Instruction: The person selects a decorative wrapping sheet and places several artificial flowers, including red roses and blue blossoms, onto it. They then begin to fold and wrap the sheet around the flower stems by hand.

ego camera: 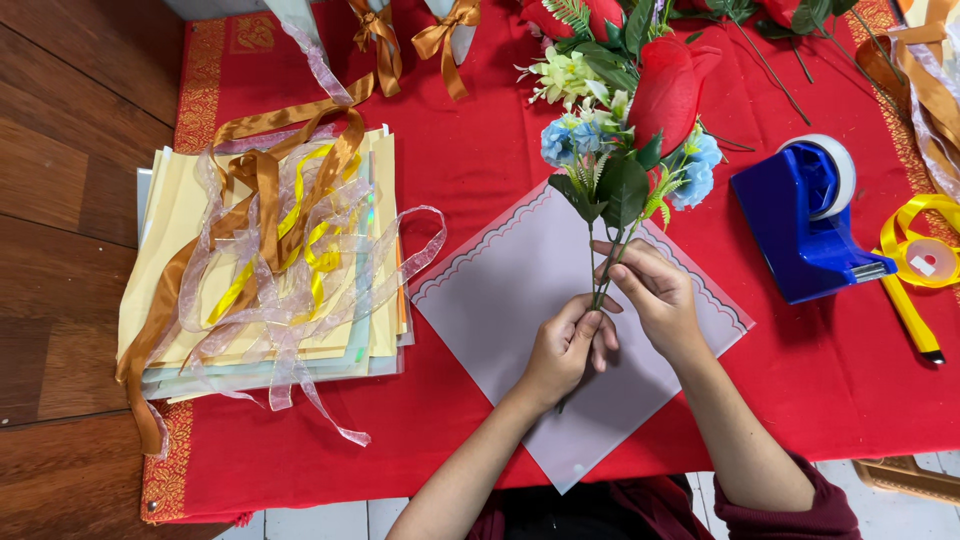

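Gathering the stems of an artificial flower bunch [625, 150] over a pale wrapping sheet [500, 300], with both hands closed on the stems. Left hand [565, 350] pinching the lower stems from below, fingers curled tight; right hand [655, 295] wrapped round the same stems just above, thumb and forefinger closed on them. Bunch held above the middle of the sheet, heads pointing away from the body: red rose bud on top, blue and cream blossoms and green leaves beneath, reaching past the sheet's far corner.

Best done, by the look of it, keeping the stems parallel and pressed together at one point, heads staggered so none hides another, lower ends near the sheet's centre line so the corners can fold evenly.

Left of the sheet, a stack of yellow and pastel papers [180, 250] draped with loose ribbons [280, 230], gold, yellow and sheer. Right of the sheet, a blue tape dispenser [800, 225]; beyond that, a yellow ribbon reel [925, 260]. Under it all, a red cloth [480, 130].
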